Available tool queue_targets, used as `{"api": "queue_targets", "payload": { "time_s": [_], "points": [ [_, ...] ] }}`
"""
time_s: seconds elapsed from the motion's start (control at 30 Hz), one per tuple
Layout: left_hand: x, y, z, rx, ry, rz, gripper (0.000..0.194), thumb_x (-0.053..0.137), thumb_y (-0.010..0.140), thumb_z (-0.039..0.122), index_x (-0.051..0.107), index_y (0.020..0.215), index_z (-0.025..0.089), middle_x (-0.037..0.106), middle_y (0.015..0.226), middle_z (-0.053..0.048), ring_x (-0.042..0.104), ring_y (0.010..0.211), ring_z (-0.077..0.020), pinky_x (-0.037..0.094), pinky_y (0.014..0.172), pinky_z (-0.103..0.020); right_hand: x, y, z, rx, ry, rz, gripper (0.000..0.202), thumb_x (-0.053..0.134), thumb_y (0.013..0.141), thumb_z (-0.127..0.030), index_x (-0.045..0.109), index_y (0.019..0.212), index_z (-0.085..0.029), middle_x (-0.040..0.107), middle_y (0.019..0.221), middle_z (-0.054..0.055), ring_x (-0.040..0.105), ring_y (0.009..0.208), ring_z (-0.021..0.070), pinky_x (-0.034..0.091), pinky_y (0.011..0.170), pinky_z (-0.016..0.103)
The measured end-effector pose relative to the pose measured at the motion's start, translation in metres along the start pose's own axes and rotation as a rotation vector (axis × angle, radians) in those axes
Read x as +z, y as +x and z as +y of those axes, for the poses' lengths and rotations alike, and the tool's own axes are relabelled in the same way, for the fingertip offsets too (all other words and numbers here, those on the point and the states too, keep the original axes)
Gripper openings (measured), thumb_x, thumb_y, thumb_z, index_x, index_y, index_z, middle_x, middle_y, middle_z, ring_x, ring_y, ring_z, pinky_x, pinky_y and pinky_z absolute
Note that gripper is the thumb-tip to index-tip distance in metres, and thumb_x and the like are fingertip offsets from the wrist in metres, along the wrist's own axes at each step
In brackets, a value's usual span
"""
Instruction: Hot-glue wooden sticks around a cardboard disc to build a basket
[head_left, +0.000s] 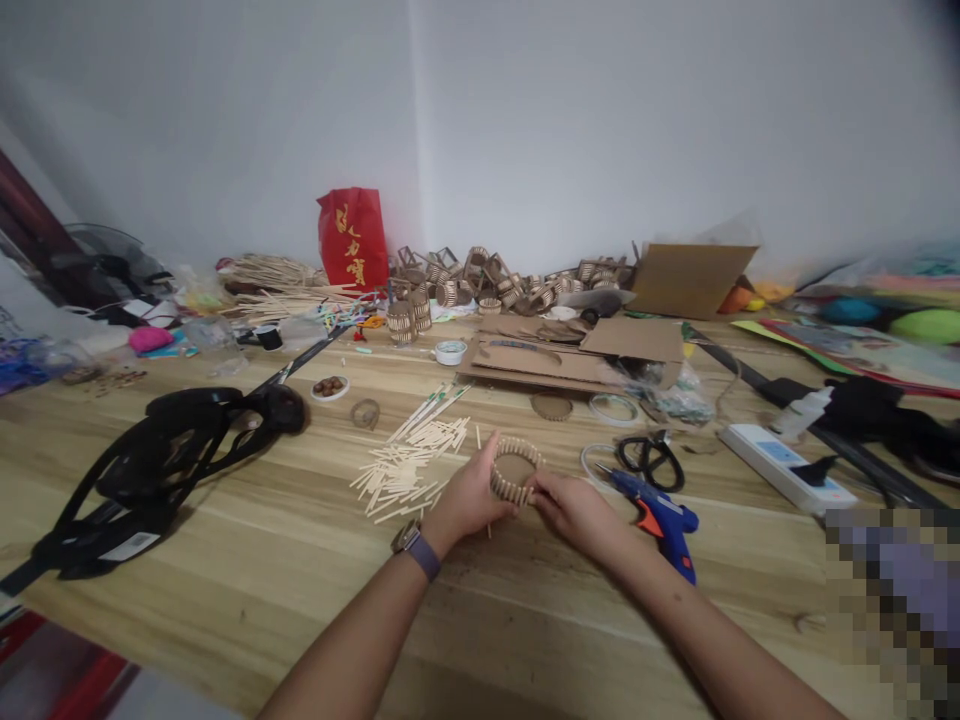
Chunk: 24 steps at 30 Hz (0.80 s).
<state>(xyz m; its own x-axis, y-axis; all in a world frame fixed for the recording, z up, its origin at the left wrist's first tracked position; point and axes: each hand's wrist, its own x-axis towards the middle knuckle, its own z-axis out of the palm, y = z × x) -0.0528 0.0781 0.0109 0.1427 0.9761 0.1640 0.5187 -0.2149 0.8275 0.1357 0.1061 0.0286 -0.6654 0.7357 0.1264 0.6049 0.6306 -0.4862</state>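
Note:
A small round basket [517, 447] of cardboard, ringed with short wooden sticks, is held up between both hands, its round inside facing me. My left hand [474, 492] is closed around its left side. At the lower right rim, the fingers of my right hand [562, 502] pinch the basket. Left of my left hand lies a loose heap of short wooden sticks [405, 470]. On the right, a blue glue gun [660, 510] with an orange trigger rests on the wooden table [525, 640].
Black scissors [651, 460] and a white power strip [787, 470] lie to the right. Cardboard sheets [540, 370] are stacked beyond the hands. Several finished stick baskets [480, 275] pile up by the wall near a red bag [352, 240]. A black strap harness [172, 450] occupies the left.

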Motion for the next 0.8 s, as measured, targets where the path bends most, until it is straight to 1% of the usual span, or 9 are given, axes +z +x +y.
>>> {"api": "queue_targets", "payload": {
  "time_s": [0.17, 0.27, 0.33, 0.43, 0.53, 0.6, 0.67, 0.73, 0.8],
  "points": [
    [0.004, 0.000, -0.005, 0.040, 0.026, 0.010, 0.115, 0.081, 0.057, 0.016, 0.012, 0.149, 0.017, 0.032, 0.150, -0.017, 0.034, 0.137, -0.0308, 0.031, 0.111, -0.043, -0.002, 0.000, -0.001, -0.010, 0.017, -0.006, 0.018, 0.045, 0.083, -0.016, 0.063, 0.082, -0.019, 0.071, 0.082, 0.007, 0.063, 0.073, 0.0190, 0.045, 0.068, 0.026],
    [0.006, -0.001, -0.002, 0.066, 0.081, 0.047, 0.112, 0.080, 0.060, 0.021, 0.011, 0.149, 0.015, 0.030, 0.151, -0.017, 0.029, 0.139, -0.0308, 0.027, 0.114, -0.045, -0.004, -0.001, -0.003, -0.014, 0.026, -0.004, 0.021, 0.045, 0.081, -0.013, 0.066, 0.084, -0.019, 0.073, 0.086, 0.007, 0.065, 0.076, 0.0187, 0.046, 0.070, 0.026],
    [0.008, -0.001, 0.000, 0.101, 0.132, 0.076, 0.107, 0.077, 0.063, 0.022, 0.013, 0.149, 0.015, 0.031, 0.150, -0.017, 0.028, 0.139, -0.0307, 0.026, 0.115, -0.046, -0.007, -0.002, -0.005, -0.012, 0.025, 0.006, 0.025, 0.044, 0.081, -0.012, 0.067, 0.088, -0.019, 0.073, 0.090, 0.008, 0.065, 0.081, 0.0190, 0.047, 0.074, 0.027],
    [0.011, 0.000, 0.001, 0.127, 0.169, 0.097, 0.102, 0.073, 0.065, 0.020, 0.013, 0.148, 0.015, 0.032, 0.149, -0.017, 0.031, 0.138, -0.0301, 0.028, 0.114, -0.045, -0.015, -0.006, -0.008, -0.012, 0.008, 0.067, 0.028, 0.040, 0.084, -0.015, 0.066, 0.094, -0.018, 0.072, 0.095, 0.010, 0.064, 0.087, 0.0205, 0.046, 0.080, 0.030],
    [0.012, 0.000, -0.001, 0.106, 0.155, 0.091, 0.105, 0.072, 0.063, 0.018, 0.012, 0.148, 0.014, 0.033, 0.148, -0.017, 0.032, 0.137, -0.0303, 0.030, 0.112, -0.042, -0.031, -0.018, -0.004, 0.017, -0.042, 0.167, 0.027, 0.039, 0.087, -0.024, 0.064, 0.094, -0.019, 0.071, 0.092, 0.009, 0.064, 0.084, 0.0215, 0.046, 0.075, 0.031],
    [0.011, 0.001, -0.003, 0.098, 0.154, 0.086, 0.105, 0.072, 0.062, 0.018, 0.012, 0.148, 0.014, 0.034, 0.147, -0.017, 0.032, 0.136, -0.0305, 0.029, 0.113, -0.043, -0.044, -0.031, 0.004, 0.101, -0.097, 0.210, 0.026, 0.039, 0.088, -0.031, 0.062, 0.087, -0.021, 0.070, 0.084, 0.008, 0.064, 0.077, 0.0216, 0.045, 0.068, 0.031],
    [0.010, 0.002, -0.004, 0.103, 0.162, 0.081, 0.104, 0.072, 0.062, 0.017, 0.013, 0.148, 0.015, 0.035, 0.147, -0.016, 0.033, 0.136, -0.0305, 0.029, 0.113, -0.043, -0.057, -0.047, 0.015, 0.253, -0.172, 0.220, 0.025, 0.042, 0.086, -0.037, 0.059, 0.075, -0.023, 0.069, 0.072, 0.006, 0.062, 0.066, 0.0213, 0.042, 0.059, 0.030],
    [0.008, 0.003, -0.004, 0.116, 0.170, 0.073, 0.104, 0.071, 0.061, 0.016, 0.014, 0.148, 0.015, 0.035, 0.147, -0.016, 0.033, 0.135, -0.0301, 0.029, 0.113, -0.042, -0.067, -0.063, 0.027, 0.440, -0.247, 0.199, 0.031, 0.047, 0.084, -0.044, 0.055, 0.063, -0.024, 0.065, 0.057, 0.005, 0.059, 0.053, 0.0209, 0.036, 0.050, 0.029],
    [0.005, 0.003, -0.004, 0.132, 0.177, 0.060, 0.104, 0.069, 0.061, 0.015, 0.013, 0.148, 0.014, 0.033, 0.148, -0.016, 0.032, 0.136, -0.0299, 0.029, 0.113, -0.041, -0.071, -0.076, 0.038, 0.573, -0.268, 0.153, 0.040, 0.051, 0.082, -0.051, 0.052, 0.052, -0.025, 0.062, 0.050, 0.007, 0.057, 0.047, 0.0214, 0.032, 0.047, 0.031]
  ]
}}
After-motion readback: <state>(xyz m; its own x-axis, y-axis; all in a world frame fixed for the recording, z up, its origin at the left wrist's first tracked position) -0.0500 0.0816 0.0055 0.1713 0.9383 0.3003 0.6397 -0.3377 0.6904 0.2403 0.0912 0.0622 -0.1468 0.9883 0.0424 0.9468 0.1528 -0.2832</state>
